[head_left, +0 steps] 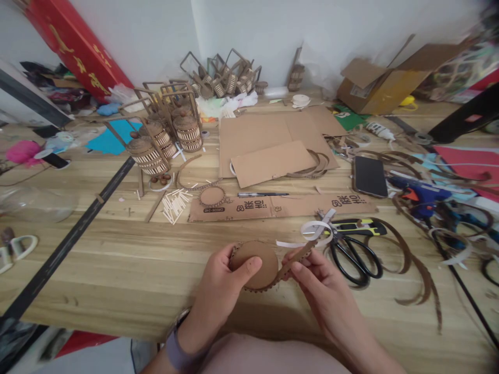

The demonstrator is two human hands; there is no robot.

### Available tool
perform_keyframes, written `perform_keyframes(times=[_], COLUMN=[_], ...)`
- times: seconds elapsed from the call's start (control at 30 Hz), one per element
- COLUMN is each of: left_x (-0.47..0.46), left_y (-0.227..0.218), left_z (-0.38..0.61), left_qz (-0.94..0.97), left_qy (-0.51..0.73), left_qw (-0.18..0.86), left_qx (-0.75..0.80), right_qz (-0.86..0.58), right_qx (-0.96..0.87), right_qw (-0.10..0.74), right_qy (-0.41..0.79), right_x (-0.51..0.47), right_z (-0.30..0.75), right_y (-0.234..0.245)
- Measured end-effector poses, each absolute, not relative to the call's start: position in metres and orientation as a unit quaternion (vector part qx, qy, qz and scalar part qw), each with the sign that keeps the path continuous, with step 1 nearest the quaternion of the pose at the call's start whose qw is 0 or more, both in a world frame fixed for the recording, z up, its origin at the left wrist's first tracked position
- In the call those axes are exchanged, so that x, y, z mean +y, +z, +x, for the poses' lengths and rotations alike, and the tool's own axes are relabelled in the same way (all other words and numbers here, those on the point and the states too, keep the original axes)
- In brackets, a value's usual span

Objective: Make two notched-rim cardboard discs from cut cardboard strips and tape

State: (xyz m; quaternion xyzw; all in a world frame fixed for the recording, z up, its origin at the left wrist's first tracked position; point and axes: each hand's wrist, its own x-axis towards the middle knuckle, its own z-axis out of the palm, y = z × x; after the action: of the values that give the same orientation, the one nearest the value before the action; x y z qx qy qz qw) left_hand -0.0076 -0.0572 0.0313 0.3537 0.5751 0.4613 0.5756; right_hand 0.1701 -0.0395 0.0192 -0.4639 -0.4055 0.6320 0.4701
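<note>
Near the table's front edge my left hand [230,280] grips a round cardboard disc [262,265], its thumb lying on the flat face. A corrugated cardboard strip [298,258] runs along the disc's lower rim and leads off to the upper right. My right hand [322,283] pinches this strip between thumb and fingers, just right of the disc. Black-handled scissors [356,262] lie beyond my right hand, beside a yellow-black utility knife [360,227] and a curled white paper strip [315,232]. A smaller cardboard disc with a ridged edge [212,196] rests farther back.
Several small lidded baskets with tall handles [187,132] stand at the back left. Matchstick-like pieces [174,206] lie in a pile. Cardboard sheets [253,135], a pen [263,194], a phone [369,176], a blue glue gun [423,195] and brown strips [424,280] lie around.
</note>
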Motion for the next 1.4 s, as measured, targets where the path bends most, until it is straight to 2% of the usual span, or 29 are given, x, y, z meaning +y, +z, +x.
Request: perform_keyframes(times=[0.47, 0.67, 0.93, 1.23, 1.4], left_x=[-0.059, -0.061, -0.061, -0.059, -0.058], left_y=[0.043, 0.046, 0.056, 0.056, 0.054], left_z=[-0.009, -0.009, -0.006, -0.006, -0.013], left_qz=[0.421, 0.466, 0.53, 0.537, 0.55], left_qy=[0.411, 0.374, 0.328, 0.291, 0.259], left_qw=[0.571, 0.547, 0.488, 0.503, 0.497], left_qx=[0.572, 0.586, 0.611, 0.611, 0.619], right_qz=[-0.453, -0.469, -0.479, -0.475, -0.506], right_qx=[-0.42, -0.455, -0.474, -0.492, -0.552], right_qw=[0.437, 0.391, 0.373, 0.313, 0.289], right_qy=[0.654, 0.648, 0.638, 0.659, 0.597], right_x=[-0.041, -0.041, -0.04, -0.037, -0.032], right_z=[0.171, 0.174, 0.177, 0.181, 0.197], right_y=[0.018, 0.021, 0.022, 0.025, 0.028])
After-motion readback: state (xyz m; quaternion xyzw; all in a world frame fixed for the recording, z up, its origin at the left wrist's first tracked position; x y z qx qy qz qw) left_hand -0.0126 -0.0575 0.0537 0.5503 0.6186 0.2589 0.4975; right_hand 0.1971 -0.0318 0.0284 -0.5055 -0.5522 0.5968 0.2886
